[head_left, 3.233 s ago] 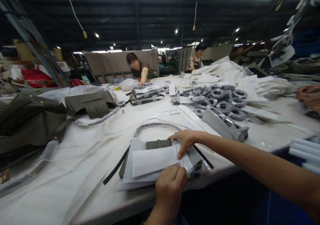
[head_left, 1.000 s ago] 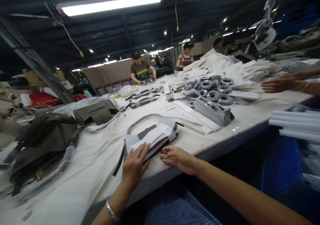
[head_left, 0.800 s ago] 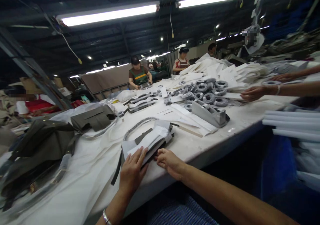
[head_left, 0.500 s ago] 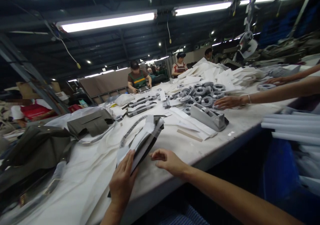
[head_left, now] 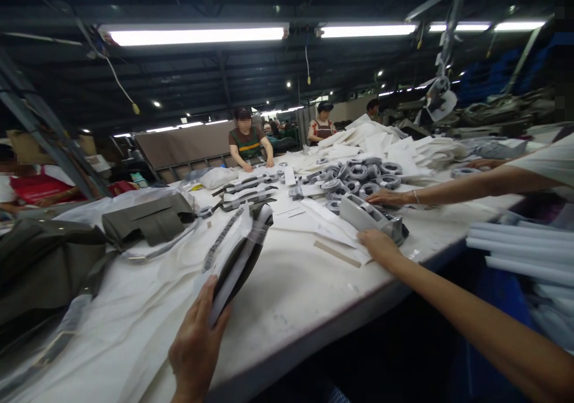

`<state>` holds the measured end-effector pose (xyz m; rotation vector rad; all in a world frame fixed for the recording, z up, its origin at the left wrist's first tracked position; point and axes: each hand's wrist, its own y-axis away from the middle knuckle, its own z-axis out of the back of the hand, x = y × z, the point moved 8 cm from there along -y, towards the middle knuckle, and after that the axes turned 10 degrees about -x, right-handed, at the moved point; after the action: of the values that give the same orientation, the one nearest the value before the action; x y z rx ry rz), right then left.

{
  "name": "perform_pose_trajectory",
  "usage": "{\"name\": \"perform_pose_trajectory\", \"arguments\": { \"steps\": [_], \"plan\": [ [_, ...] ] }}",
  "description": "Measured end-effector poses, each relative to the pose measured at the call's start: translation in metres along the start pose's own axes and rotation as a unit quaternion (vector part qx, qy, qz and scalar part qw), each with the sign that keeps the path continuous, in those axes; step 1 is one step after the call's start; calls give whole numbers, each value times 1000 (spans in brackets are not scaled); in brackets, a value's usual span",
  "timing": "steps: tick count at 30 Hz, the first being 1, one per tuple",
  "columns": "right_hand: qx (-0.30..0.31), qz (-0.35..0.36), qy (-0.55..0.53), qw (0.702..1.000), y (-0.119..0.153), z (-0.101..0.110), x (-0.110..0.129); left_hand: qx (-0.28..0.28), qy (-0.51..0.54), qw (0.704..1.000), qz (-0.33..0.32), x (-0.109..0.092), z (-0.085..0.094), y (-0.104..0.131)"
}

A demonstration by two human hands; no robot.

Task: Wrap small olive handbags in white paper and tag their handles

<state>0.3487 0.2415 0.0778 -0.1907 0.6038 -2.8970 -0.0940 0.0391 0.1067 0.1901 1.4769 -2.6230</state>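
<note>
My left hand (head_left: 195, 331) is closed around the lower end of a bundle of dark straps with white wrapping (head_left: 242, 253). The bundle is tilted up and away over the table, with a clear band near its far end. My right hand (head_left: 379, 246) reaches across to the near side of a grey tape dispenser (head_left: 365, 217) and appears to touch it. Its fingers are mostly hidden, so whether they grip is unclear. Beside the dispenser lie white paper strips (head_left: 327, 223) and a flat brown strip (head_left: 336, 253).
A co-worker's hand (head_left: 385, 198) reaches in from the right to a heap of grey coiled rolls (head_left: 354, 176). More wrapped strap bundles (head_left: 249, 194) lie further back. Dark bags (head_left: 147, 217) stand at left, and white sheets (head_left: 381, 128) pile up behind. The table's front edge (head_left: 341, 325) slants rightward.
My right hand has moved away from the strap bundle, rightward and forward to the tape dispenser. My left hand and the bundle have shifted left. The co-worker's arm has moved left in view.
</note>
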Motion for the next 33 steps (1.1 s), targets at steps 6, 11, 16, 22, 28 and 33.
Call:
{"name": "perform_pose_trajectory", "arguments": {
  "steps": [6,11,16,22,28,33],
  "plan": [
    [26,-27,47,998,-15,11,-4,-4,13,999,-37,-6,-2,0],
    [9,-30,33,999,-25,37,2,6,22,998,-51,-8,-4,-3],
    [-22,-33,-35,999,-28,60,20,14,21,998,-54,-8,-7,-3],
    [85,115,-227,963,28,59,106,17,28,999,-40,-9,-6,-4],
    [139,125,-340,922,86,26,144,36,40,998,-34,-10,-6,-4],
    [75,111,-177,975,91,-24,158,37,46,997,-48,-12,-7,-2]
  ]
}}
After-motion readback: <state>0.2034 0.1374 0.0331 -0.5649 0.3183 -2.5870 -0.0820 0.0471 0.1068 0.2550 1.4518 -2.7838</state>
